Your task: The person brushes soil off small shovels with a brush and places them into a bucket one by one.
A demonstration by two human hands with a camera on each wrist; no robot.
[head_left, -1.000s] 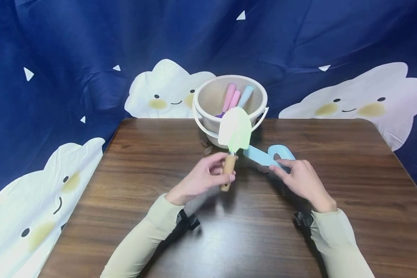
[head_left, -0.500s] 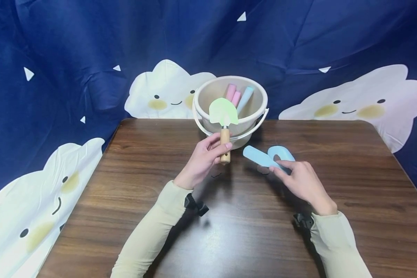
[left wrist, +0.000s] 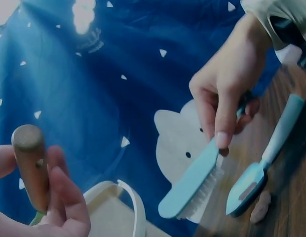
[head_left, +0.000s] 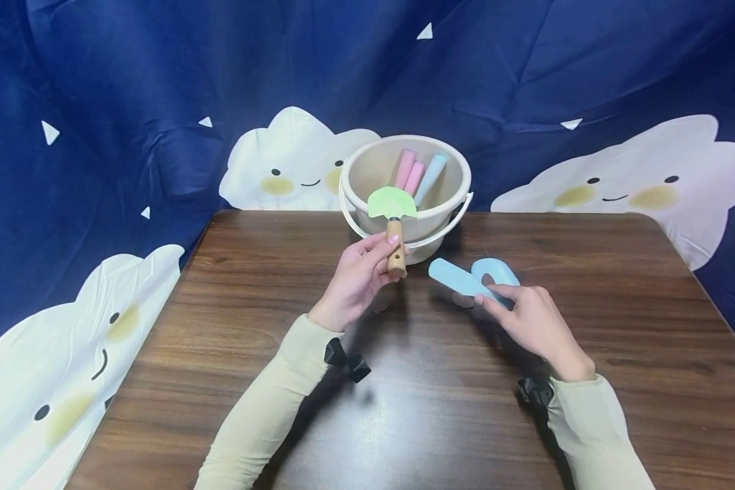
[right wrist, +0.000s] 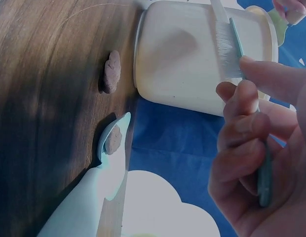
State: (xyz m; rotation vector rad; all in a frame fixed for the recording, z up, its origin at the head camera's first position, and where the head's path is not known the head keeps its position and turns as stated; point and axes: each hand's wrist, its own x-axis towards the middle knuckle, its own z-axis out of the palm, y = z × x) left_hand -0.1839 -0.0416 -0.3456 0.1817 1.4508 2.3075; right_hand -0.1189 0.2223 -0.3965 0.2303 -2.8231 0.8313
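Observation:
My left hand grips the wooden handle of a green garden trowel. The trowel's blade overlaps the front rim of a beige bucket in the head view. My right hand pinches a light blue brush, its pale bristles facing down above the table. Below that hand, a light blue hand shovel lies on the table, its handle mostly hidden in the head view. One brown clump sits in the shovel's scoop, and another clump lies beside it on the wood.
Inside the bucket lean two pink handles and a light blue handle. The bucket's white carrying handle hangs down in front. A dark wooden table lies beneath, with a blue cloud-print curtain behind its far edge.
My left hand has moved forward and slightly left, and the trowel's blade has tipped forward from upright to lie over the bucket's rim. My right hand and the brush have stayed in place.

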